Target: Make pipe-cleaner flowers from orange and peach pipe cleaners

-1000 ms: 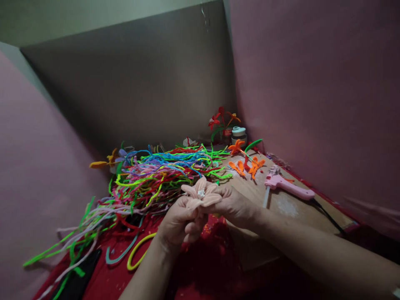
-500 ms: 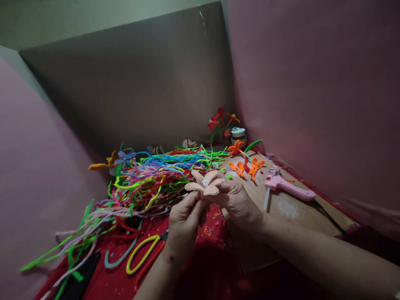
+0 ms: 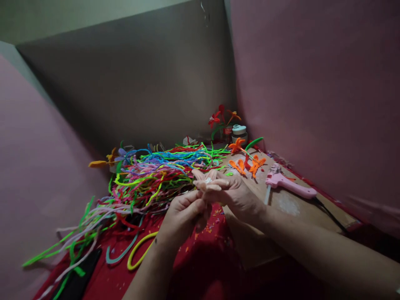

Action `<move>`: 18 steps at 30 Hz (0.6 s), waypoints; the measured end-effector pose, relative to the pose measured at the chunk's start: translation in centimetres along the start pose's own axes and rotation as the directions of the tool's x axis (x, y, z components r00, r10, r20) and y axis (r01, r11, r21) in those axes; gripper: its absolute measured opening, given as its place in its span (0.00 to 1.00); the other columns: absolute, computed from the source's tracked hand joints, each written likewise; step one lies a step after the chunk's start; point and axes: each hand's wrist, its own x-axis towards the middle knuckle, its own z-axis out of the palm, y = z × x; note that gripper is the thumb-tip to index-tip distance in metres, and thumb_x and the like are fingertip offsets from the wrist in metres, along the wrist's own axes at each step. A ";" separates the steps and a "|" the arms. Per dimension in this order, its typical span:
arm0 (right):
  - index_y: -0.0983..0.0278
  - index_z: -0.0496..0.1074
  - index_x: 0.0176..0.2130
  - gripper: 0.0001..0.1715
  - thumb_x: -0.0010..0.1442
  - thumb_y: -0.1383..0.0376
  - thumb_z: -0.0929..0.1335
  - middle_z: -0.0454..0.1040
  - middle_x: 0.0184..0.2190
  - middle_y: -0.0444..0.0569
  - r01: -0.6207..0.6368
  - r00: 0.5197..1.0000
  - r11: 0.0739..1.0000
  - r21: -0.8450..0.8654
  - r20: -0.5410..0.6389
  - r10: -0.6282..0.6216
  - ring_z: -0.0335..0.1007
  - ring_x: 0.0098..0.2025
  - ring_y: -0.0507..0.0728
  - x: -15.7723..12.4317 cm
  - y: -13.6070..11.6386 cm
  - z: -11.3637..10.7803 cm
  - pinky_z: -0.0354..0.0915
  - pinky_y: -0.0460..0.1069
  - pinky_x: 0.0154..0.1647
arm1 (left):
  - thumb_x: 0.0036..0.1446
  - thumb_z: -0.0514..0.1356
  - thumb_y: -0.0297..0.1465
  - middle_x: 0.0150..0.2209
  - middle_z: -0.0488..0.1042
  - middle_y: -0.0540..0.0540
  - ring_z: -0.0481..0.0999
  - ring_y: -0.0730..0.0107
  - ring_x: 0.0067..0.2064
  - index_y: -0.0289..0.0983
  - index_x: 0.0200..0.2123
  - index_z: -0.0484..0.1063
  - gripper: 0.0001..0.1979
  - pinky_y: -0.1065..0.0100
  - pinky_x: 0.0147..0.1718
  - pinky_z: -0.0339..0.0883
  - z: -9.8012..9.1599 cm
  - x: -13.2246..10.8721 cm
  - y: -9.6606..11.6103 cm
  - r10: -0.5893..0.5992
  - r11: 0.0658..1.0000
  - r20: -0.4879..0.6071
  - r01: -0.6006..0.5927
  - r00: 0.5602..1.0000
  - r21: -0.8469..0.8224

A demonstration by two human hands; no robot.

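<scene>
A pale pink pipe-cleaner flower (image 3: 213,186) with a white centre is held up between my two hands, in the middle of the head view. From below, the fingers of my left hand (image 3: 186,207) are pinched at its base. My right hand (image 3: 242,197) grips it from the right, with fingers closed on the petals. Fingers cover part of the flower, and its underside is hidden.
A heap of coloured pipe cleaners (image 3: 162,175) lies left on red cloth (image 3: 200,262), near a yellow tool handle (image 3: 140,248). A pink glue gun (image 3: 290,184) and orange flower pieces (image 3: 258,166) rest on a board (image 3: 308,212). Behind stand a lidded jar (image 3: 239,132) and red flowers (image 3: 215,118).
My left hand has turned and shifted slightly left, its forearm covering more of the tool handles. The flower has tilted, and its petals look bunched rather than spread.
</scene>
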 end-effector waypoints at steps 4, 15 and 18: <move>0.59 0.78 0.26 0.07 0.53 0.59 0.72 0.68 0.29 0.43 -0.001 0.992 1.000 -0.027 -0.125 -0.002 0.65 0.37 0.51 0.3 0.2 -0.1 0.63 0.51 0.46 | 0.54 0.60 0.36 0.22 0.62 0.53 0.58 0.79 0.23 0.35 0.29 0.73 0.09 0.75 0.23 0.55 1.3 0.2 -0.2 0.323 0.884 -0.278 -0.184 0.905 0.431; 0.59 0.77 0.26 0.08 0.49 0.58 0.74 0.71 0.27 0.43 -0.002 0.998 1.000 -0.029 0.058 0.003 0.65 0.33 0.51 0.7 -0.6 -0.7 0.65 0.51 0.42 | 0.51 0.63 0.37 0.16 0.52 0.58 0.45 0.85 0.16 0.34 0.25 0.65 0.14 0.79 0.14 0.43 0.0 0.1 -0.2 -0.064 0.946 0.034 0.071 0.997 -0.317; 0.59 0.77 0.25 0.05 0.50 0.62 0.73 0.71 0.30 0.44 0.022 0.989 1.000 -0.007 0.149 -0.020 0.68 0.38 0.52 0.4 -0.9 -0.5 0.65 0.53 0.46 | 0.50 0.63 0.37 0.15 0.52 0.57 0.44 0.86 0.15 0.33 0.25 0.68 0.13 0.80 0.12 0.45 -0.6 0.0 -0.9 -0.075 0.901 0.199 0.152 0.977 -0.407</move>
